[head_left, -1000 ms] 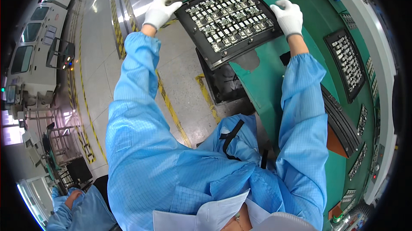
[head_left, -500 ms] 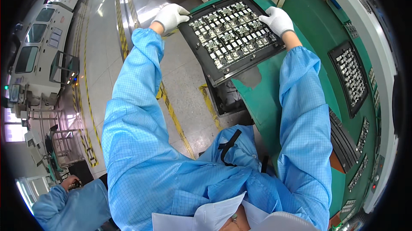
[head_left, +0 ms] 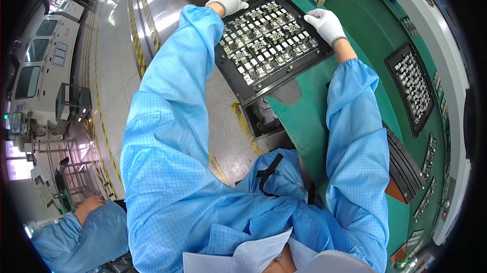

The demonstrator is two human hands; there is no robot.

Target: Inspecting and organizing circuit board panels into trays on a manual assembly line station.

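Note:
A black rectangular fixture tray (head_left: 242, 89) lies ahead of me, filled with rows of small circuit boards (head_left: 268, 36) carrying silvery and white parts. My left hand (head_left: 229, 1), in a white glove, is at the tray's far left edge with its fingers curled together. Whether anything is between those fingertips is hidden. Also gloved in white, my right hand (head_left: 325, 25) closes its thumb and fingers at the tray's right rim. A metal strip with screws runs along the tray's near edge.
The tray rests on a green-matted bench (head_left: 304, 115). To the right lies a second loaded tray (head_left: 412, 90), with black stacked bars (head_left: 403, 159) nearer me and board strips (head_left: 428, 161) beyond. A co-worker's blue sleeve (head_left: 94, 232) shows at lower left. Machines (head_left: 43, 65) line the far left.
My left hand has moved away from me and right along the tray's left side to its far corner. My right hand stays at the right rim. The whole view has shifted slightly.

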